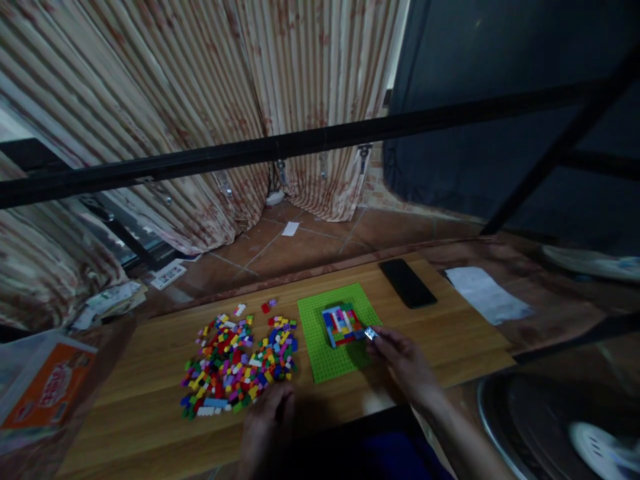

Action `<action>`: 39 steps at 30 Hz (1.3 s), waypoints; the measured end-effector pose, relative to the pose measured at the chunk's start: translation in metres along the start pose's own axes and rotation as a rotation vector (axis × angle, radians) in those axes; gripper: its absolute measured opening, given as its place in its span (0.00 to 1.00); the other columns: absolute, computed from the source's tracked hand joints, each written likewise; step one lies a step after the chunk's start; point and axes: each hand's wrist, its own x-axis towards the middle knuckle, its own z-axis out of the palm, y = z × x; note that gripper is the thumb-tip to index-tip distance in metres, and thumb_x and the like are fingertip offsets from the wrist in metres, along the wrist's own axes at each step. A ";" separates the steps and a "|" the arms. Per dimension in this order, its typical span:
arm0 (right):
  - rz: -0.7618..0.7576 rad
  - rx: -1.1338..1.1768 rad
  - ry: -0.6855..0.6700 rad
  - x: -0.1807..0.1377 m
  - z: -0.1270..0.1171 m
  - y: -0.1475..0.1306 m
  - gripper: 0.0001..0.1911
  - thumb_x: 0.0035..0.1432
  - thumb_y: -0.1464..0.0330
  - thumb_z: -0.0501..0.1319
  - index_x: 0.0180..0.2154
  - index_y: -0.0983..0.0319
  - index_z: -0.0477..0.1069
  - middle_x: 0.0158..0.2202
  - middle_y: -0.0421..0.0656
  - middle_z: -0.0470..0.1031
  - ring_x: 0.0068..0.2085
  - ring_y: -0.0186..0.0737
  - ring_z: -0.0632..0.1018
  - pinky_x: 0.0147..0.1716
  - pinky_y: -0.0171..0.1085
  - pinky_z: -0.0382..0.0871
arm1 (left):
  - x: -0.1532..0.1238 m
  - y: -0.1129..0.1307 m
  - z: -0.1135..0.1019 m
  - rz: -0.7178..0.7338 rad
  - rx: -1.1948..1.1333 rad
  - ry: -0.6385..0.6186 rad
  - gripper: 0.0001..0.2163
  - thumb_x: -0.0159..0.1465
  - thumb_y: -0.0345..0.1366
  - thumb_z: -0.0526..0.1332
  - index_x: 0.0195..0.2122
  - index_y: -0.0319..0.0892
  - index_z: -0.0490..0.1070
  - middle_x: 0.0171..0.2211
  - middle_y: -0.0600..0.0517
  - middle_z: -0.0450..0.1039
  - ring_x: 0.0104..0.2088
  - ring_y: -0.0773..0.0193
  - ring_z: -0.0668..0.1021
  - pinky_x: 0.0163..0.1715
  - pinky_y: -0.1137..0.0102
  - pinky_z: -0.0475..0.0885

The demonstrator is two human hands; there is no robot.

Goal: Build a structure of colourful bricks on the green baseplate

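Note:
My right hand (403,360) pinches a small pale brick (371,333) between thumb and fingertips, studs showing. It is at the right edge of a multicoloured brick structure (336,338), which sits on a green studded baseplate (323,365). Whether the pale brick touches the structure, I cannot tell. Red, blue, white and other bricks make up the low, roughly square structure. My left hand (265,420) rests at the near edge of a large pile of loose bricks (235,360). Its fingers are curled closed, and anything inside them is hidden.
The wooden table (140,380) also bears a black phone (407,283) at the back right. Two small bricks (269,305) lie apart behind the pile. Left of the table stands a clear plastic box (45,387) with an orange label. A dark metal bar (320,138) crosses beyond the table.

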 end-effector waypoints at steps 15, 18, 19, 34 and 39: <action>-0.296 -0.525 0.147 0.039 0.034 0.006 0.17 0.55 0.55 0.60 0.35 0.62 0.76 0.33 0.47 0.80 0.34 0.45 0.79 0.35 0.41 0.71 | 0.001 0.003 -0.003 0.049 0.051 0.019 0.07 0.66 0.34 0.55 0.40 0.45 0.72 0.35 0.52 0.78 0.34 0.66 0.81 0.34 0.73 0.76; -0.332 -0.631 0.196 0.040 0.033 0.008 0.17 0.56 0.55 0.60 0.35 0.61 0.77 0.35 0.48 0.80 0.37 0.47 0.79 0.39 0.44 0.70 | 0.001 0.002 -0.002 0.055 0.060 0.020 0.07 0.66 0.33 0.55 0.40 0.45 0.72 0.35 0.52 0.78 0.34 0.66 0.81 0.33 0.74 0.76; -0.349 -0.660 0.208 0.041 0.032 0.009 0.17 0.55 0.55 0.60 0.34 0.61 0.77 0.36 0.48 0.80 0.38 0.47 0.78 0.41 0.44 0.69 | 0.001 0.001 -0.002 0.056 0.061 0.018 0.07 0.66 0.32 0.55 0.41 0.45 0.72 0.35 0.52 0.78 0.34 0.66 0.81 0.33 0.74 0.76; -0.336 -0.695 0.200 0.042 0.030 0.009 0.18 0.56 0.55 0.59 0.34 0.63 0.77 0.35 0.49 0.79 0.37 0.46 0.78 0.39 0.43 0.70 | -0.001 0.000 0.002 0.109 0.070 0.073 0.06 0.65 0.31 0.56 0.41 0.44 0.71 0.35 0.51 0.78 0.34 0.64 0.81 0.34 0.72 0.77; -0.312 -0.701 0.168 0.042 0.028 0.010 0.18 0.56 0.55 0.60 0.37 0.63 0.77 0.38 0.49 0.79 0.39 0.47 0.78 0.41 0.44 0.70 | 0.000 0.002 0.001 0.108 0.069 0.071 0.06 0.65 0.31 0.55 0.41 0.44 0.71 0.34 0.51 0.78 0.33 0.65 0.81 0.33 0.73 0.77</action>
